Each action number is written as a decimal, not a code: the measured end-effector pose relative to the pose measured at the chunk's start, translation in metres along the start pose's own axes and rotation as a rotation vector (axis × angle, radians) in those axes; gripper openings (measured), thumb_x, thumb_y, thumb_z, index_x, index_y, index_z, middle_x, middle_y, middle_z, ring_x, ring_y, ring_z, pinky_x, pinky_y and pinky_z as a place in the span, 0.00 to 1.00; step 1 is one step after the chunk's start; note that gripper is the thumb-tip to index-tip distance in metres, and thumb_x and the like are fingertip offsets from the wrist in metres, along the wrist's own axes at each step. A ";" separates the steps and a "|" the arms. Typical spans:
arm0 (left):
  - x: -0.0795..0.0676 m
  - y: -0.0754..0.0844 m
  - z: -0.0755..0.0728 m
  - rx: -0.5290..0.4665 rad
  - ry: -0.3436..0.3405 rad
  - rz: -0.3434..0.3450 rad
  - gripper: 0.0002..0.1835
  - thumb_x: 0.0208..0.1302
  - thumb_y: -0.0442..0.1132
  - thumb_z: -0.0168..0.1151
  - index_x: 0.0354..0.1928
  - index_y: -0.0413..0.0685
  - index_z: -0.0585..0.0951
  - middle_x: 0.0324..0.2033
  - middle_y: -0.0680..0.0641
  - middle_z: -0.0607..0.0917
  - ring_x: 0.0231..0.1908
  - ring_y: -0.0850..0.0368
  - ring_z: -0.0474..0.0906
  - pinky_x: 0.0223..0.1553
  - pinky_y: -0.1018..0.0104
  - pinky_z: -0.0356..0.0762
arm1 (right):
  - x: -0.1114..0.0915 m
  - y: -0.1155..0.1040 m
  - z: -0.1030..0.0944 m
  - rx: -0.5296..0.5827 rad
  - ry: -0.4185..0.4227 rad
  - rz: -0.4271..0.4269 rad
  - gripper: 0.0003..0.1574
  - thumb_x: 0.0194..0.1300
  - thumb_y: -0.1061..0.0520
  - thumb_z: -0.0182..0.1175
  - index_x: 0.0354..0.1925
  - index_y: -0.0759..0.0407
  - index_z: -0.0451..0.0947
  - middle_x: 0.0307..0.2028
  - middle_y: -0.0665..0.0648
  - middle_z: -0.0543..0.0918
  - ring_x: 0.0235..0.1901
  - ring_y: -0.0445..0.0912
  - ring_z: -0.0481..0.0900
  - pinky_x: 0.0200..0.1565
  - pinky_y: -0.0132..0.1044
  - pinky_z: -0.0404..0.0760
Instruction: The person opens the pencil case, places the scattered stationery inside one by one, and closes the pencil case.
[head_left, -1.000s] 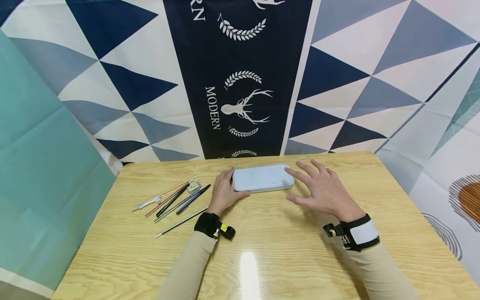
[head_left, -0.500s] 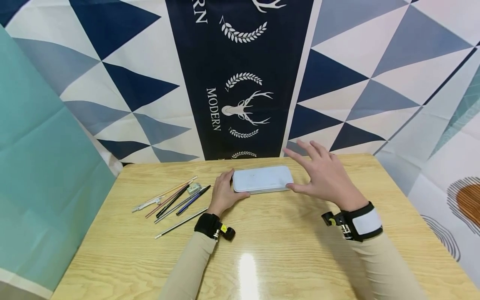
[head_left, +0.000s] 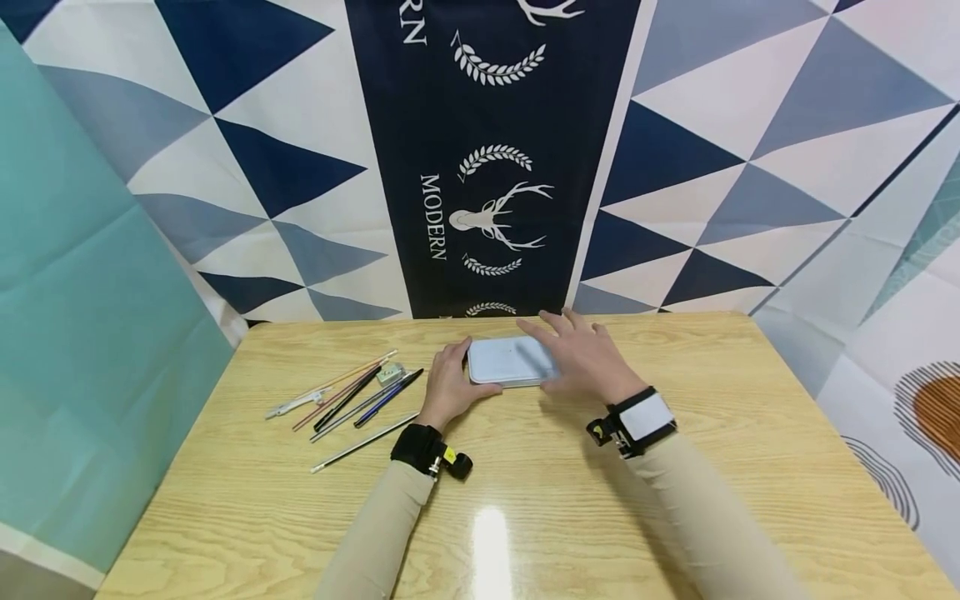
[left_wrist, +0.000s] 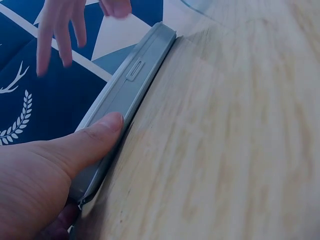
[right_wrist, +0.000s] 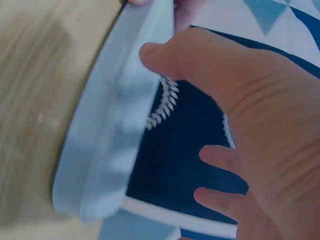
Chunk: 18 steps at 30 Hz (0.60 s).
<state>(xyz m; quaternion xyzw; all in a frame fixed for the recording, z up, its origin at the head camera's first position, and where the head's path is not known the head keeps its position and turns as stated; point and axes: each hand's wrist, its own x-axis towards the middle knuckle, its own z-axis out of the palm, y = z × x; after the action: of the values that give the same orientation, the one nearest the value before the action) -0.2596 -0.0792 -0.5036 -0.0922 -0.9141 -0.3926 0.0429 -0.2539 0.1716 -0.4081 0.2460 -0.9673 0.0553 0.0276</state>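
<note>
A pale blue pencil case (head_left: 504, 362) lies closed near the back of the wooden table. My left hand (head_left: 447, 387) grips its left end, with the thumb along the front side and the other fingers round the far side. In the left wrist view, the pencil case (left_wrist: 135, 72) shows a small latch on its front wall. Over the right end of the pencil case hovers my right hand (head_left: 588, 360), fingers spread and partly hiding that end. The right wrist view shows the thumb of the right hand (right_wrist: 235, 85) overlapping the pencil case (right_wrist: 102, 135).
Left of the left hand lie several pens and pencils (head_left: 366, 404), a compass (head_left: 300, 403) and a small eraser (head_left: 390, 372). A separate pencil (head_left: 363, 443) lies nearer the front. A patterned cloth (head_left: 487, 167) hangs behind the back edge of the table (head_left: 525, 492).
My right hand rises off the right end of the pencil case, then moves left and down over it. The left hand keeps its grip on the left end.
</note>
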 end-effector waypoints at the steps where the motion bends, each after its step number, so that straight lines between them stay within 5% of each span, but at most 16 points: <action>1: 0.000 0.000 0.000 0.001 0.000 -0.001 0.59 0.57 0.52 0.90 0.84 0.36 0.69 0.76 0.32 0.79 0.74 0.33 0.74 0.76 0.36 0.75 | 0.004 -0.002 0.003 0.010 -0.017 0.001 0.68 0.57 0.46 0.84 0.89 0.42 0.63 0.86 0.67 0.68 0.85 0.76 0.63 0.74 0.84 0.70; 11: 0.000 0.000 0.001 -0.009 -0.006 -0.004 0.59 0.57 0.51 0.90 0.84 0.37 0.69 0.76 0.33 0.79 0.73 0.34 0.74 0.77 0.37 0.74 | 0.029 -0.008 0.022 0.031 -0.197 0.067 0.68 0.56 0.56 0.83 0.89 0.48 0.63 0.84 0.70 0.70 0.82 0.71 0.70 0.70 0.78 0.79; 18: 0.000 -0.001 0.002 0.003 0.002 -0.007 0.58 0.57 0.52 0.90 0.84 0.39 0.70 0.75 0.34 0.80 0.71 0.35 0.75 0.75 0.38 0.76 | 0.034 -0.014 0.024 -0.032 -0.210 0.062 0.67 0.55 0.58 0.83 0.87 0.56 0.65 0.76 0.68 0.79 0.72 0.66 0.81 0.63 0.67 0.88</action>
<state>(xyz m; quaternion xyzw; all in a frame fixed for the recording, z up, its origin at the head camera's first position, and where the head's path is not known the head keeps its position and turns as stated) -0.2599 -0.0786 -0.5055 -0.0888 -0.9149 -0.3914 0.0426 -0.2775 0.1403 -0.4275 0.2201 -0.9727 0.0145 -0.0718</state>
